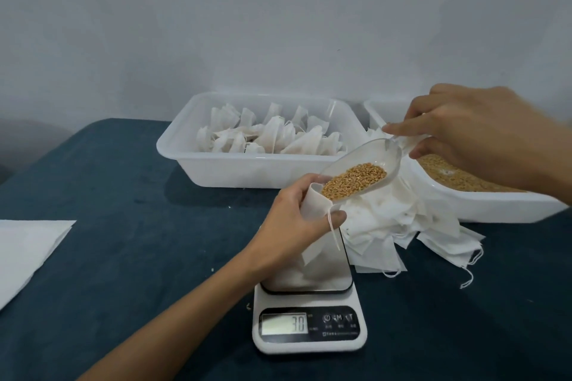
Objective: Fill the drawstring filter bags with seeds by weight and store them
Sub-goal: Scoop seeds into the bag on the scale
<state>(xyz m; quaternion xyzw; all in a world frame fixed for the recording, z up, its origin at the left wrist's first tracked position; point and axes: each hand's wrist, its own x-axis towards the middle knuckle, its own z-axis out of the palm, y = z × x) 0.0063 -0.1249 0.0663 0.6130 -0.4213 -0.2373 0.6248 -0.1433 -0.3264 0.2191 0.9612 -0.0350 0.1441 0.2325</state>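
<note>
The left hand (286, 219) grips a limp white drawstring filter bag (312, 204) open over the scale — the right hand (464, 136) pinches a clear plastic scoop (365, 168) of golden-brown seeds (354, 179).

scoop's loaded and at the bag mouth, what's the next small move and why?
Probably tip the scoop a little further so the seeds slide into the bag. The right hand holds its handle, its lip sits at the bag's mouth, which the left hand holds open above the scale, and the seeds are still in the scoop.
</note>
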